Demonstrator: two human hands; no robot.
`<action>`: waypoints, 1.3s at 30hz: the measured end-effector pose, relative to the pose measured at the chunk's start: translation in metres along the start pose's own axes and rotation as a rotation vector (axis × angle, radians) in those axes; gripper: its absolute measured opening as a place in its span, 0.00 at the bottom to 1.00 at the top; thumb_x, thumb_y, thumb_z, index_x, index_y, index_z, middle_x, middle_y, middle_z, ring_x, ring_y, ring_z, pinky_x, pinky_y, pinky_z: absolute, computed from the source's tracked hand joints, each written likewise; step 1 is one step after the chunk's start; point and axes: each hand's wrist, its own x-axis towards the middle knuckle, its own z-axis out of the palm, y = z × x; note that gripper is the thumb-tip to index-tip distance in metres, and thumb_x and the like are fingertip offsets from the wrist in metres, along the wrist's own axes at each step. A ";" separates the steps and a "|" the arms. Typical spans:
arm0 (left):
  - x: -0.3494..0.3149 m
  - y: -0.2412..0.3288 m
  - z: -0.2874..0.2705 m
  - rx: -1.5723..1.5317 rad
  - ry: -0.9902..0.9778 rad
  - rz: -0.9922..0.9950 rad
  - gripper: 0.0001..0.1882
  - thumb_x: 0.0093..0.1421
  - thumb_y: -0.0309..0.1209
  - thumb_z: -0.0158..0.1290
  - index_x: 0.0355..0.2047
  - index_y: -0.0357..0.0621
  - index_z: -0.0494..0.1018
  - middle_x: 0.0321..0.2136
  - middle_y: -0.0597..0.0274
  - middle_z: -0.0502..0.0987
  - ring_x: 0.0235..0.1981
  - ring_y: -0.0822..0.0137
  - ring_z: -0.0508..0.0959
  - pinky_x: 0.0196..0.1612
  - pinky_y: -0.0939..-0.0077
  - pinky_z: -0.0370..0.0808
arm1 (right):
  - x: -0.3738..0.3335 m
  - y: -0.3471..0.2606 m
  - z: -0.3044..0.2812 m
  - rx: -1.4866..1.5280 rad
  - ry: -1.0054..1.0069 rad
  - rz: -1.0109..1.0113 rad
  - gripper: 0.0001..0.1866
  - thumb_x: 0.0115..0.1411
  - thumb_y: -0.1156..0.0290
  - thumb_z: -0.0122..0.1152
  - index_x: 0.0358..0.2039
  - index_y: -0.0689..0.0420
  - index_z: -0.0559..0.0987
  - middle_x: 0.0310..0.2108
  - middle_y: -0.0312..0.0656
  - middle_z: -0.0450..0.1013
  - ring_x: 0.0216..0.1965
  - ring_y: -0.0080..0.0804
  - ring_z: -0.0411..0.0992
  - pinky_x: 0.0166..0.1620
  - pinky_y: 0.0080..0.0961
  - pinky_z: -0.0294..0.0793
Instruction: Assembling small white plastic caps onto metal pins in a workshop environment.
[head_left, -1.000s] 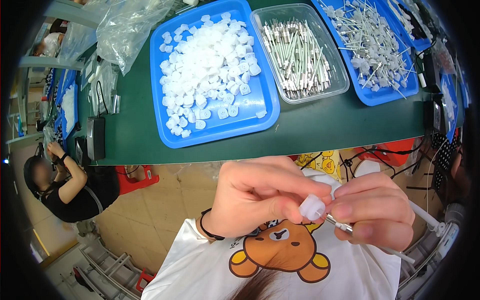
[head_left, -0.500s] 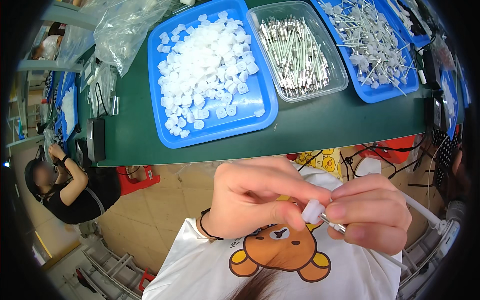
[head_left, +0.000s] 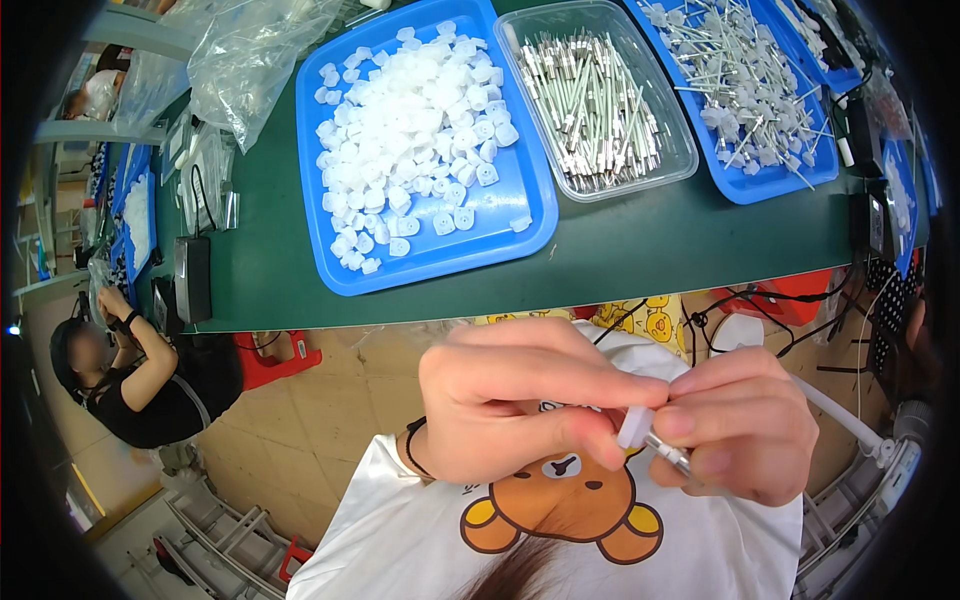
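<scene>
In front of my chest, my left hand (head_left: 520, 395) pinches a small translucent white plastic cap (head_left: 633, 428) between thumb and forefinger. My right hand (head_left: 750, 425) grips a thin rod with a shiny metal end (head_left: 672, 456), its tip against the cap. The fingers hide whether the tip sits inside. Beyond the hands, a blue tray (head_left: 535, 240) holds a heap of similar white caps (head_left: 420, 120). To its right, a clear plastic box (head_left: 685, 165) contains pale green rods with metal ends (head_left: 590, 105). Rods joined to white caps (head_left: 750, 90) fill another blue tray (head_left: 745, 190).
These containers stand on a green table (head_left: 250, 290). Clear plastic bags (head_left: 260, 70) lie at its far left, near a black box-shaped device (head_left: 192, 280). A person in black (head_left: 150, 385) sits at the left beside a red stool (head_left: 280, 360). Black cables (head_left: 770, 298) hang at the right.
Both hands have shifted very slightly, still holding the cap and rod together. The cap has turned a little and shows more edge-on.
</scene>
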 end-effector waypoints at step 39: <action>0.005 0.008 0.019 0.330 0.329 -0.050 0.04 0.50 0.19 0.48 0.24 0.29 0.71 0.21 0.51 0.73 0.19 0.69 0.74 0.23 0.82 0.70 | -0.008 0.017 0.029 1.367 0.404 1.008 0.08 0.57 0.70 0.48 0.33 0.61 0.67 0.23 0.37 0.68 0.26 0.20 0.65 0.32 0.17 0.63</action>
